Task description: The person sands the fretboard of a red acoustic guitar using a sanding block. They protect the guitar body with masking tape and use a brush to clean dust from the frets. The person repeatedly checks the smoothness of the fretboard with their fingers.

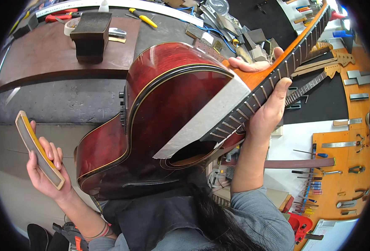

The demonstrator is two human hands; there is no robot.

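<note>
Workbench [67, 100] behind; right hand [268, 113] grips guitar [164, 108]; left hand [46, 167] holds sanding block [38, 148].

The guitar [159, 117] was glossy dark red with thin cream edging. On its top, a pale grey strip [210, 119] crossed. Left of the guitar, a yellow-edged grey block [38, 148].
</note>
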